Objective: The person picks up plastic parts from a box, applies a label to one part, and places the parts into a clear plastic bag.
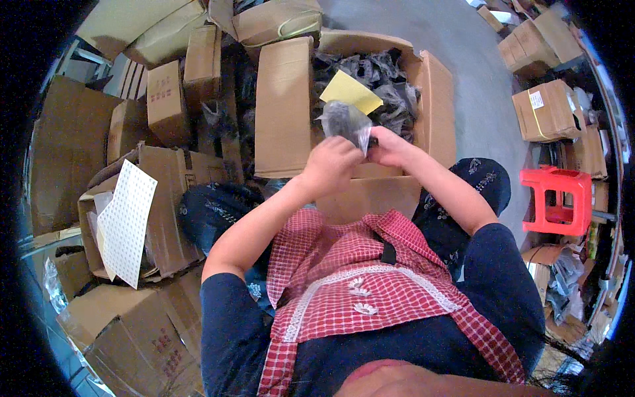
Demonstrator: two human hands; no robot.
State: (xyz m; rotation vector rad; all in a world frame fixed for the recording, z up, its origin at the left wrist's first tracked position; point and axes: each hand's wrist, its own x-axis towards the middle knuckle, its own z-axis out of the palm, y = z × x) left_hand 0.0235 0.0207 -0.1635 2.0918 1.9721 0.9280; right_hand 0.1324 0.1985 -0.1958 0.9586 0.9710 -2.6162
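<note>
In front of me, above the near side of an open cardboard box (pixel 438 109), both hands are closed at a clear plastic bag (pixel 346 124) with something dark inside. My left hand (pixel 333 164) grips the bag's lower end with bent fingers. On the bag's right edge, my right hand (pixel 389 147) pinches, and a small black piece shows at its fingertips; what that piece belongs to is hidden. Behind the bag a yellow sheet (pixel 351 92) lies on a heap of dark items in plastic wrapping (pixel 395 85) that fills the box.
Cartons (pixel 167 99) crowd the left side. One open carton (pixel 173 212) there holds a dotted white sheet (pixel 132 221). To the right, beyond grey floor (pixel 479 73), are a red plastic stool (pixel 559 198) and a strapped carton (pixel 546 112). The box's flaps stand outward around it.
</note>
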